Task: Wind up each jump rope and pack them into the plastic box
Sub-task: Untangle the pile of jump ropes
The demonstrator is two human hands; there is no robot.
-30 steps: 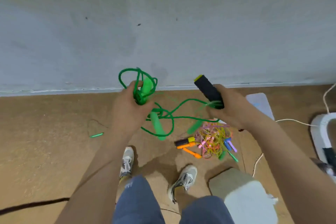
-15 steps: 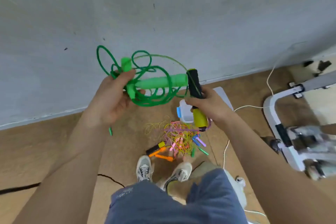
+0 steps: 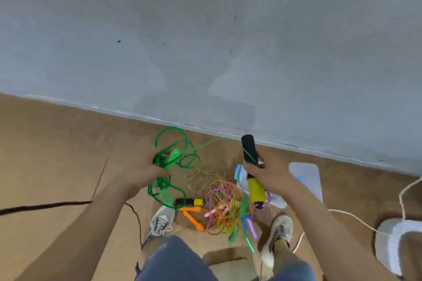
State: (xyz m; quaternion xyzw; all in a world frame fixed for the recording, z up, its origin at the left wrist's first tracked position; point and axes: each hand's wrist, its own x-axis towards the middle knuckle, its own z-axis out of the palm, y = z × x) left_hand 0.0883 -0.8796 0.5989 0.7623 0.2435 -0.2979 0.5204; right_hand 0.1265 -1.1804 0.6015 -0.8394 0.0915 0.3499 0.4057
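No legible text, perhaps through blur.

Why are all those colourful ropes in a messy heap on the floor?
They aren't wound yet. The rope pile lies tangled between the shoes. The left hand grips loose green rope, the right hand a black-and-yellow handle. The plastic box waits behind.

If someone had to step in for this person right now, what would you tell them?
Left hand: closed on the loosely bunched green rope.
Right hand: grip on a black-and-yellow handle.
Plastic box sits on the floor behind the right hand; its contents can't be seen.
Tangled pile of ropes lies between the feet.
Done: nothing visibly packed.
Left: finish winding green rope, box it, then untangle the pile.
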